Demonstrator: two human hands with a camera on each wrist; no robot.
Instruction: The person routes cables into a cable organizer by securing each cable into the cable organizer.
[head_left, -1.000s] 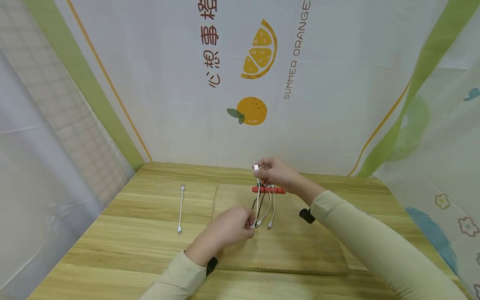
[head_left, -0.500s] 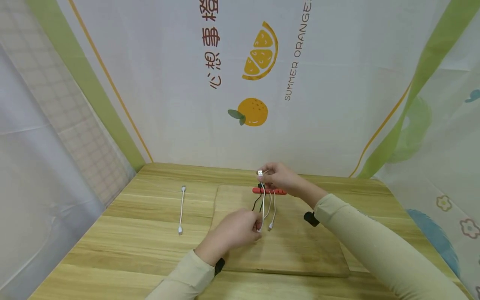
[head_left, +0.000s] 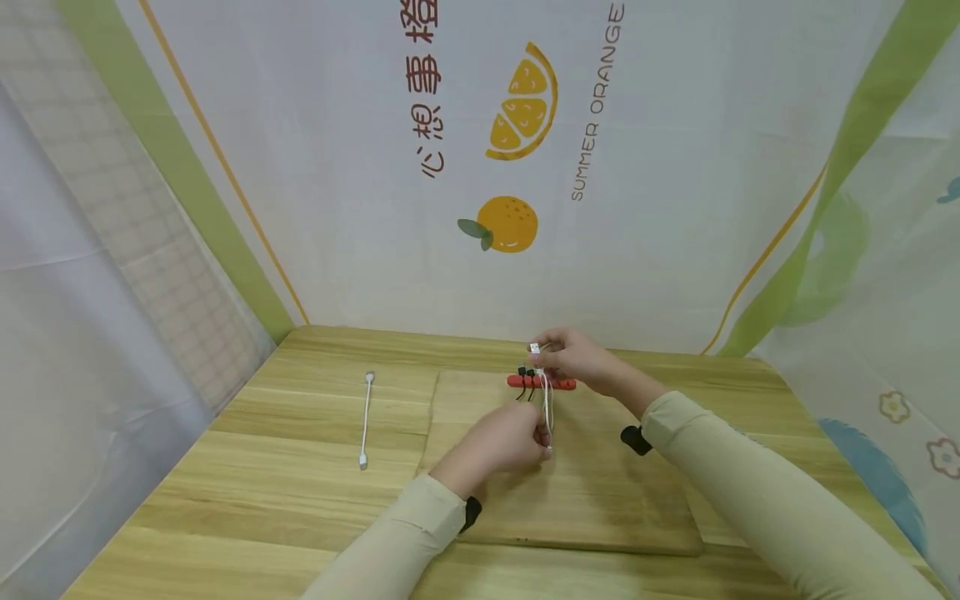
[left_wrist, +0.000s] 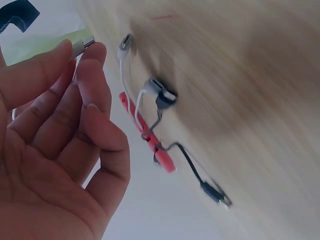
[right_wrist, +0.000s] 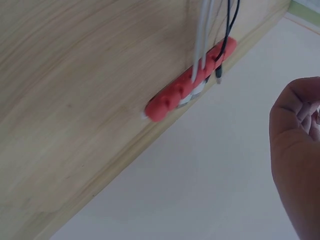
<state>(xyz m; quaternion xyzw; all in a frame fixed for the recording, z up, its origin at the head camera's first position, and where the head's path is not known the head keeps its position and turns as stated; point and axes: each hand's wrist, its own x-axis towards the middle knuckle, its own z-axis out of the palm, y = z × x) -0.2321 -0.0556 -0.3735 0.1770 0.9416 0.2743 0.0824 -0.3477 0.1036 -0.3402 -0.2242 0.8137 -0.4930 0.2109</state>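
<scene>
Between my two hands a short white USB cable [head_left: 545,408] is held above the board. My left hand [head_left: 506,437] pinches its small metal-tipped plug [left_wrist: 79,48] between thumb and index finger. Farther back, my right hand [head_left: 573,357] holds the USB-A end [head_left: 534,349], its fingers partly cut off in the right wrist view. Just below that hand, a red cable holder [head_left: 516,381] lies along the board's far edge. Black cables [right_wrist: 228,30] and white cables [right_wrist: 199,42] sit in several of its slots; slots toward its right end hold none.
The holder is on a wooden board [head_left: 600,508] that lies on the wood-grain table [head_left: 247,475]. Another short white cable [head_left: 366,421] lies on the table, left of the board. A printed curtain [head_left: 645,208] hangs behind the table.
Both hands have shifted right along the red holder, carrying the white cable with them. The black plugs at the holder's left, earlier partly covered, now show. The cable on the left still lies there.
</scene>
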